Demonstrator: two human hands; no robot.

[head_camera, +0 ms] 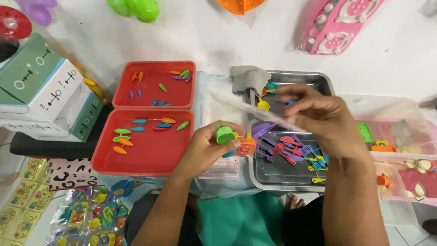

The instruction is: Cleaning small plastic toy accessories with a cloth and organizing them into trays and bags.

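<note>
My left hand [205,148] grips a bunch of small plastic toys, a green cup-shaped piece [225,135] and an orange piece [246,146] among them. My right hand [318,119] pinches the end of a clear plastic bag [246,108] that stretches to the left above the trays. Below the right hand a metal tray [277,175] holds several small toy utensils [293,150] in purple, red, blue and yellow. A second metal tray [314,79] lies behind it, with a yellow spoon [263,105] and a grey cloth [249,77].
Two red trays [150,155] [150,98] on the left hold small coloured plastic bits. White and green boxes [43,93] stand at far left. A clear compartment box [400,150] with toy parts sits at right. Bagged toys lie along the top and bottom left.
</note>
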